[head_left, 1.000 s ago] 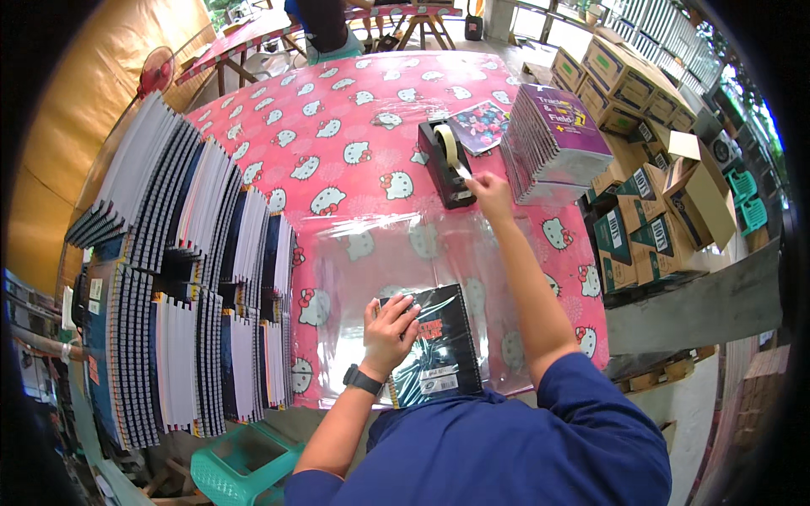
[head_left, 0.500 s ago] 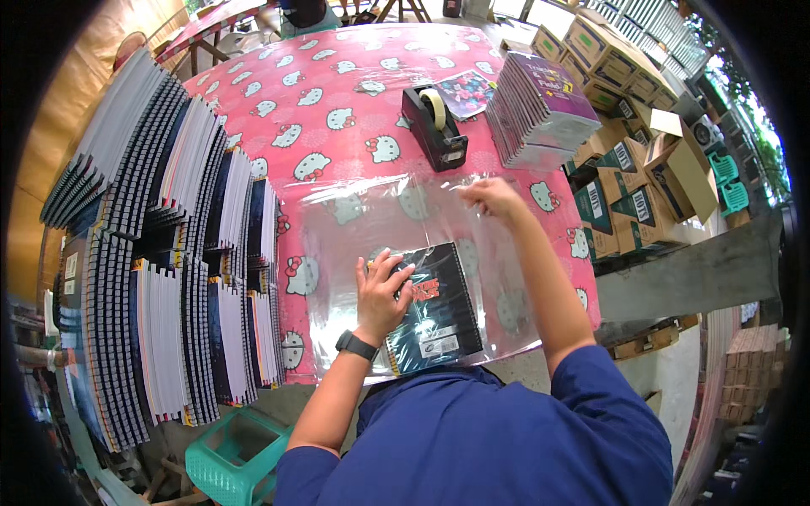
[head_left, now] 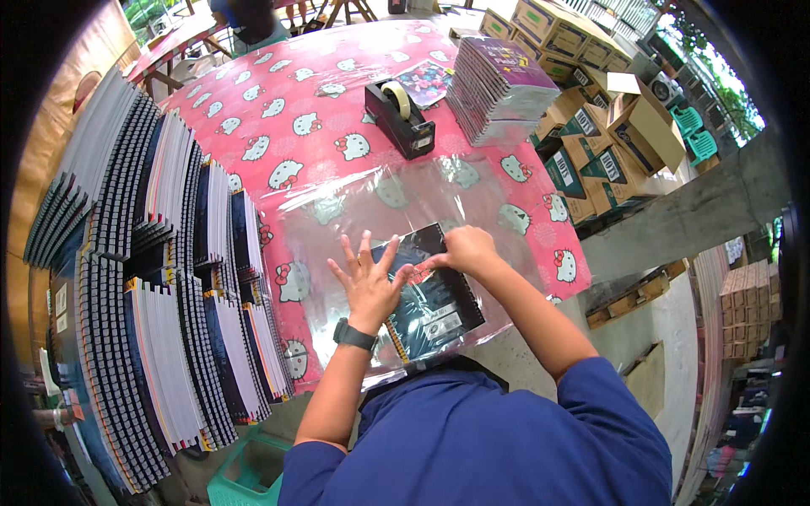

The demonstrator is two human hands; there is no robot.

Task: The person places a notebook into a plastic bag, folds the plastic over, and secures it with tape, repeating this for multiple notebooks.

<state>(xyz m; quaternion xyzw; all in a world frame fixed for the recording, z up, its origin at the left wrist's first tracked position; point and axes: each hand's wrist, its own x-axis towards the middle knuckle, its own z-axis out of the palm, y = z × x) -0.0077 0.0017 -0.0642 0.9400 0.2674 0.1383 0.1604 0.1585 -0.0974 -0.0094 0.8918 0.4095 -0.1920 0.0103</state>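
Note:
A dark spiral-bound notebook (head_left: 422, 299) with red lettering lies on clear plastic film (head_left: 321, 228) at the near edge of the table, and glossy film also covers its cover. My left hand (head_left: 365, 282) rests on the notebook's upper left part, open, fingers spread and pointing away from me. At its upper right edge is my right hand (head_left: 468, 253). Its thumb stretches left across the cover, close to my left thumb, while its other fingers are bent and partly hidden. I see nothing held between them.
Tall stacks of spiral notebooks (head_left: 160, 337) stand along the left. Beyond the film are a black tape dispenser (head_left: 401, 122), a flowery booklet (head_left: 424, 82) and a stack of purple-covered books (head_left: 502, 93). Cardboard boxes (head_left: 591, 160) sit right of the pink table (head_left: 287, 101); a green stool (head_left: 245, 472) stands below left.
My right hand has come from the film's far right part down and left onto the notebook. My left hand has spread its fingers. The whole view has shifted slightly.

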